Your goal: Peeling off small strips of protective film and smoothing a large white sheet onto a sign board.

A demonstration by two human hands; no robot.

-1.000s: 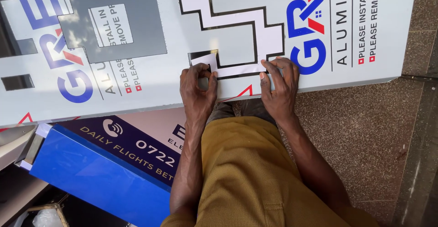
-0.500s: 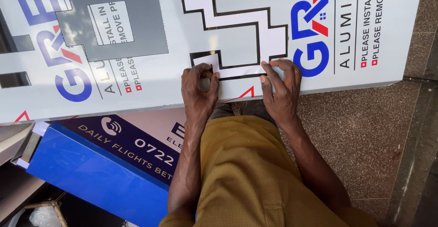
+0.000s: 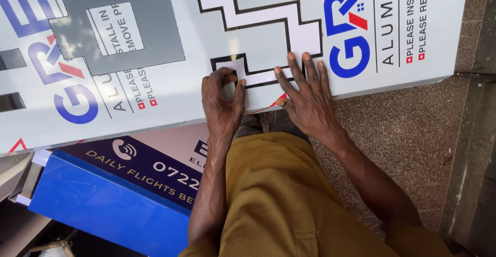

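A large white panel (image 3: 170, 89) with a printed protective film lies flat in front of me. A stepped white shape with a black outline (image 3: 268, 21) runs across it. My left hand (image 3: 223, 104) rests at the panel's near edge, thumb and fingers pinching at the lower end of the white shape. My right hand (image 3: 306, 99) lies flat beside it, fingers spread and pressing on the panel over the white shape. A grey cut-out area (image 3: 116, 27) shows on the panel to the left.
A blue and dark sign board (image 3: 119, 195) lies under the panel's near edge at the lower left. My mustard-coloured trousers (image 3: 289, 205) fill the bottom middle. Speckled stone floor (image 3: 413, 133) lies to the right, with a darker strip along the right edge.
The view has shifted slightly. My left hand's fingers have curled into a pinch at the white shape's end, and my right hand's fingers have spread flatter on the panel.
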